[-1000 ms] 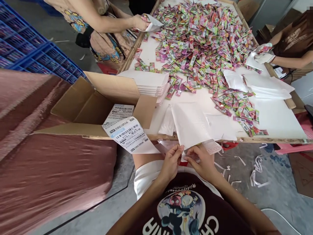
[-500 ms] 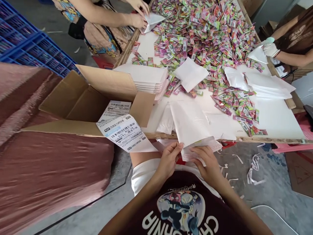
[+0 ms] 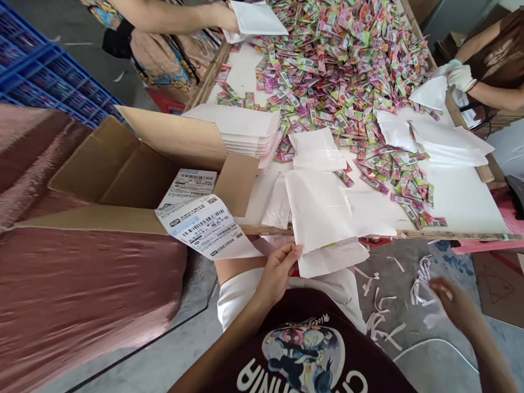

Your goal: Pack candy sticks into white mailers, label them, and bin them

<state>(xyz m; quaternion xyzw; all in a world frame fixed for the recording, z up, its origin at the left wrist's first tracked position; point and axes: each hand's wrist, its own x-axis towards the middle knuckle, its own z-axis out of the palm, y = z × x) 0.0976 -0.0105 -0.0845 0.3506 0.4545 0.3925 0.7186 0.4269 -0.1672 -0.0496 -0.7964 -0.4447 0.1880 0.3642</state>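
Observation:
My left hand (image 3: 282, 267) pinches the lower left corner of a white mailing envelope (image 3: 321, 210). The envelope lies over the table's near edge, its flap hanging down towards my lap. A sliver of green shows near the flap's fold. Out to the right above the floor is my right hand (image 3: 454, 305), away from the envelope and smeared by motion. A blurred whitish strip (image 3: 434, 317) shows by its fingers; whether they hold it is unclear. Further white envelopes (image 3: 317, 150) lie just behind and beside the one in my left hand.
An open cardboard box (image 3: 118, 164) with printed labels (image 3: 208, 226) stands at left. Small colourful sachets (image 3: 327, 65) are heaped on the table, near stacked envelopes (image 3: 241, 123). Co-workers' hands (image 3: 225, 16) handle envelopes at far left and right. Paper strips (image 3: 380, 322) litter the floor.
My right hand has left the envelope and swung out to the right. The pinkish strip along the flap no longer shows. One loose envelope behind has settled flat; the far-left co-worker's envelope is raised.

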